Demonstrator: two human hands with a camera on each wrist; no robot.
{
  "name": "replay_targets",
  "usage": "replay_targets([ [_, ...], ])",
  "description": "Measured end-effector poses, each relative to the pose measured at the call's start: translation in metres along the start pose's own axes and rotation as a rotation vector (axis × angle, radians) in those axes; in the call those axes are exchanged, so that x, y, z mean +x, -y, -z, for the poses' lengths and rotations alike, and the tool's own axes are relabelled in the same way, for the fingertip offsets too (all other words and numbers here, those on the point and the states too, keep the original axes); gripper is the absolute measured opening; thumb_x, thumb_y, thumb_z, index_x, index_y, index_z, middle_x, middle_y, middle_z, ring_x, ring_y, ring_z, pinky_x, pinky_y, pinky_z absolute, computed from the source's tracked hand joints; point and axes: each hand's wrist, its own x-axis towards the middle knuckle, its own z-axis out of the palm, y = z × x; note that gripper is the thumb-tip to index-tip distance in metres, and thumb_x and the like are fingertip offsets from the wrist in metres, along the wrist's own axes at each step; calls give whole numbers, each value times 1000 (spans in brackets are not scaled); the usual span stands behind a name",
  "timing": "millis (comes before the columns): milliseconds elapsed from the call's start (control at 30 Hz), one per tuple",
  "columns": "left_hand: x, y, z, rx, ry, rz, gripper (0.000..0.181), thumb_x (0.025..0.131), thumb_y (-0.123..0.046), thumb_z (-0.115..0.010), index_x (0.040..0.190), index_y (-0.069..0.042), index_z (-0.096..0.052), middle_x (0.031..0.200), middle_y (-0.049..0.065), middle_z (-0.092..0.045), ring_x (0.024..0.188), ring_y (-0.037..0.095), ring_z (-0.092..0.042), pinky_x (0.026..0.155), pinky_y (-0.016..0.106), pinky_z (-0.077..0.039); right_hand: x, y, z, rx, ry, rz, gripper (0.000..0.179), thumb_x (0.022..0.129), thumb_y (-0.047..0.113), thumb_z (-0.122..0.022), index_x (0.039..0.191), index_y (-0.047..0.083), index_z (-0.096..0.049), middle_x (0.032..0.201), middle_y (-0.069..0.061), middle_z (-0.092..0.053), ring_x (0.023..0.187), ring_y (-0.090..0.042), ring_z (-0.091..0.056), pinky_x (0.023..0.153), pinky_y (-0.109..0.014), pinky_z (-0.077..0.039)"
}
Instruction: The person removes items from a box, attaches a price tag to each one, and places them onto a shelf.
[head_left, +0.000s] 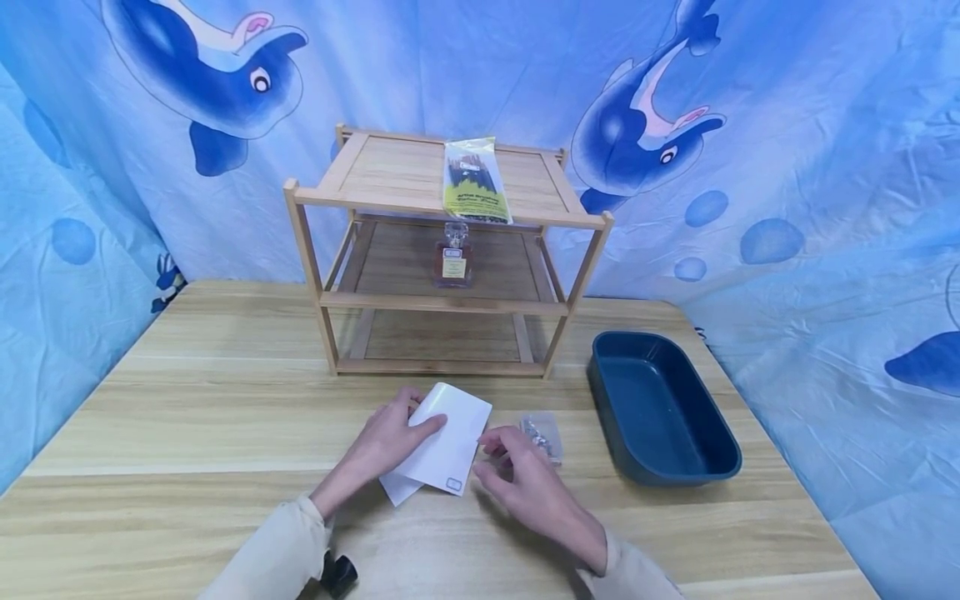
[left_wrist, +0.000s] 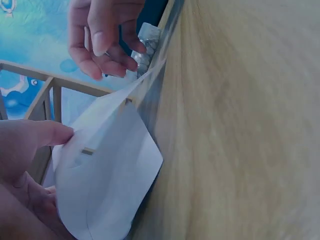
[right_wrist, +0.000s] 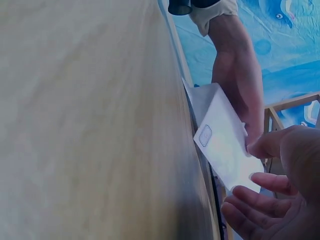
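Note:
A white folded sheet (head_left: pixel 450 425) with a small printed label near one corner is held above the table in the head view. My left hand (head_left: pixel 393 437) grips its left side, the thumb lying on the upper face. In the left wrist view the sheet (left_wrist: pixel 107 165) hangs partly opened, its leaves spread apart. My right hand (head_left: pixel 525 483) hovers by the sheet's right edge with loosely bent fingers and nothing in them. Just beyond that hand lies a small clear plastic bag (head_left: pixel 551 429) of shiny pieces, partly hidden by it.
A wooden rack (head_left: pixel 442 307) stands at the back. On its top lies a packet of artist brushes (head_left: pixel 476 183); a perfume bottle (head_left: pixel 453 260) stands on the middle shelf. A dark blue bin (head_left: pixel 626 433) sits on the right of the wooden table (head_left: pixel 187 400).

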Motion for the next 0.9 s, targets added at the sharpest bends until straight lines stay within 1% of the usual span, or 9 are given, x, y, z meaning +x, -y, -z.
replay_targets([
  [67,0,1,0,-65,-3,-3,42,97,-24,-72,124,3,-55,90,12,-69,70,19,-66,55,33,-54,0,1,-2,7,2,6,26,95,9,-74,118,2,-64,107,-8,-66,96,-22,-64,83,-34,-57],
  [133,0,2,0,-141,8,12,42,99,-24,-70,126,3,-54,88,12,-70,68,20,-67,55,34,-56,0,1,-4,9,0,-2,26,95,10,-74,118,2,-64,106,-8,-65,96,-22,-64,83,-33,-57],
  [267,0,2,1,-338,61,78,43,102,-26,-65,131,2,-50,88,12,-70,67,22,-69,54,37,-59,-1,2,-6,25,2,-43,27,94,11,-75,117,5,-62,103,-6,-64,93,-20,-63,82,-33,-57],
  [333,0,2,1,-435,89,109,44,103,-26,-64,133,2,-49,90,14,-70,67,23,-70,55,37,-60,0,3,-8,59,9,-70,30,95,10,-75,120,5,-59,102,-5,-64,92,-18,-64,81,-31,-58],
  [400,1,3,1,-507,112,133,44,103,-27,-62,133,2,-48,91,14,-70,68,22,-70,56,36,-60,0,3,-9,112,17,-98,35,95,9,-74,125,3,-55,102,-5,-64,91,-17,-65,81,-29,-58],
  [500,0,3,0,-580,144,157,45,103,-27,-61,133,3,-46,90,14,-70,67,20,-69,56,32,-58,0,3,-10,201,32,-145,43,96,5,-72,132,2,-48,101,-6,-65,92,-16,-66,81,-27,-58],
  [633,-1,5,-3,-649,182,179,45,103,-26,-61,132,3,-44,89,12,-69,69,18,-68,58,31,-57,-1,3,-10,291,32,-178,46,95,-1,-68,135,1,-45,100,-7,-65,93,-18,-65,81,-27,-57],
  [833,-1,7,-8,-724,253,180,49,105,-26,-57,137,5,-37,93,11,-69,74,18,-68,64,30,-58,0,4,-11,345,5,-163,40,93,-10,-63,129,-1,-49,91,-2,-63,87,-16,-63,77,-25,-55],
  [900,-2,7,-10,-746,268,184,52,105,-28,-57,140,5,-35,94,11,-68,76,18,-68,66,31,-58,1,4,-11,354,-6,-162,37,93,-11,-62,127,-1,-51,89,-3,-62,84,-15,-61,74,-24,-54],
])
